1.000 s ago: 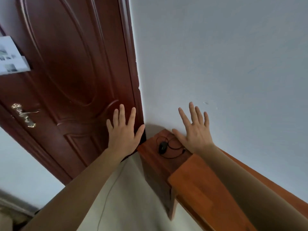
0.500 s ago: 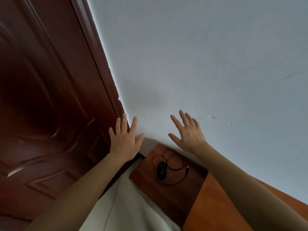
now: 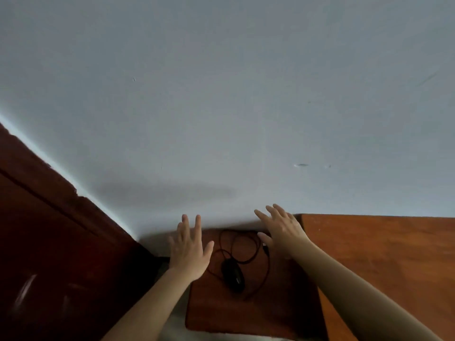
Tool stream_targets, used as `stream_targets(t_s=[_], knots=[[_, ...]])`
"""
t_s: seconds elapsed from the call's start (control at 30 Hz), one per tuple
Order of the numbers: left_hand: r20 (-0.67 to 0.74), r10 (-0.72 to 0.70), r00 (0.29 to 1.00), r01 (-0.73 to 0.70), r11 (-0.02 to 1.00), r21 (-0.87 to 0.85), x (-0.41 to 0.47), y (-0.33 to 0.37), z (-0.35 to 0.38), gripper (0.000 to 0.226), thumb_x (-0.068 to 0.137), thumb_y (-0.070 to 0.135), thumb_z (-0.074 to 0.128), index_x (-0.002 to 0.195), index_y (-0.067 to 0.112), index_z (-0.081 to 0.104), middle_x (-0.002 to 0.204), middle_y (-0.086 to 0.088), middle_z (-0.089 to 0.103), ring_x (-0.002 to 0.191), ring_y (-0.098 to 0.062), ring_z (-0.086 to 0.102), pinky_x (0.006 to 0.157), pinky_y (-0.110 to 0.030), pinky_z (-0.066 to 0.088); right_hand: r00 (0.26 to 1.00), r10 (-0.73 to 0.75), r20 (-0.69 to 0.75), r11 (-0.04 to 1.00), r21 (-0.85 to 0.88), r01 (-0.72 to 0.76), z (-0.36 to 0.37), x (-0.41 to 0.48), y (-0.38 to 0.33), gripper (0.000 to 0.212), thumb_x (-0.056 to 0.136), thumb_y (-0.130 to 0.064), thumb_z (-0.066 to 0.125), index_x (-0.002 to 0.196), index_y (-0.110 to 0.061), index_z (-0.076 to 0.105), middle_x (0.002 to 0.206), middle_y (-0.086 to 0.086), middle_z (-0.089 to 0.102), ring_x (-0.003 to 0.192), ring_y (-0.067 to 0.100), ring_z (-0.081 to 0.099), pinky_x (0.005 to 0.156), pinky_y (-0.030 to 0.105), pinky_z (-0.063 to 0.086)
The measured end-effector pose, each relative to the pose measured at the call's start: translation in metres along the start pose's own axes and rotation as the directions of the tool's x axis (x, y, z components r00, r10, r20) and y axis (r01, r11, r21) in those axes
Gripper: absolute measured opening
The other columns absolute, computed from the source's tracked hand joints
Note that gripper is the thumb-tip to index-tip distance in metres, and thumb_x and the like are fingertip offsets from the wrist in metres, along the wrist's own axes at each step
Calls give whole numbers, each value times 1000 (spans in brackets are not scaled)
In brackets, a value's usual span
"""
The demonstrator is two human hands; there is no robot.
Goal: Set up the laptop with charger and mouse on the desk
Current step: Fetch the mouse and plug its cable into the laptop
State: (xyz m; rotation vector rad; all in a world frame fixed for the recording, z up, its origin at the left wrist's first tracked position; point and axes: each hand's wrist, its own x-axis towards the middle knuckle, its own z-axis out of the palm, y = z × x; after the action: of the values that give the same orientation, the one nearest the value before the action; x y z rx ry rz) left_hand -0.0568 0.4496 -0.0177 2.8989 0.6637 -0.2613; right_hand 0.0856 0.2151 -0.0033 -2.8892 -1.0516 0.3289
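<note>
A black wired mouse (image 3: 233,277) lies on a low dark-brown wooden surface (image 3: 270,308), its black cable (image 3: 242,244) looped behind it toward the wall. My left hand (image 3: 188,252) hovers just left of the mouse, fingers straight and spread, holding nothing. My right hand (image 3: 283,232) is stretched out above the cable's right side, fingers straight, palm down, also holding nothing. The lighter orange-brown desk (image 3: 381,262) begins right of the low surface. No laptop or charger is in view.
A plain pale wall (image 3: 221,107) fills the upper view directly behind the desk. A dark red-brown door and its frame (image 3: 49,242) stand at the left. A strip of pale floor (image 3: 177,326) shows between the door and the low surface.
The view has swung right and down, so the door has slid to the left edge and more desk shows. Both hands have come lower, down beside the mouse and cable.
</note>
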Motion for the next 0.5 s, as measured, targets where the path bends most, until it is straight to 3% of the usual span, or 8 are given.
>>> stream_targets(t_s=[0.1,0.3,0.4,0.5], knots=[[73,71,995,-66,995,-70,19,0,14,80,100,59,31,157,24,-13,165,-18,-13,152,-36,4,119,-56,21,989,137,47,990,0,-138,17,-5,-5,71,99,-51,49,160,-31,19,163,8,26,154,27,16,118,41,30],[111,158,981,-134,971,-199,18,-7,86,86,100,57,35,153,26,-26,165,-15,-14,153,-31,6,120,-49,23,922,356,149,895,229,-383,104,-27,-19,84,97,-47,54,162,-35,2,167,9,17,154,29,16,116,45,34],[163,117,980,-77,970,-230,27,-10,134,85,100,53,38,155,25,-20,166,-17,-7,152,-32,10,117,-46,27,874,435,217,811,328,-485,162,-23,-20,92,95,-41,59,161,-35,-5,167,14,13,150,36,24,112,49,39],[204,45,978,7,969,-247,35,-10,168,83,100,52,41,159,19,-6,163,-20,12,148,-35,22,114,-47,32,827,488,280,734,381,-562,209,-24,-24,93,96,-38,60,161,-33,-7,166,20,7,150,42,21,115,51,33]])
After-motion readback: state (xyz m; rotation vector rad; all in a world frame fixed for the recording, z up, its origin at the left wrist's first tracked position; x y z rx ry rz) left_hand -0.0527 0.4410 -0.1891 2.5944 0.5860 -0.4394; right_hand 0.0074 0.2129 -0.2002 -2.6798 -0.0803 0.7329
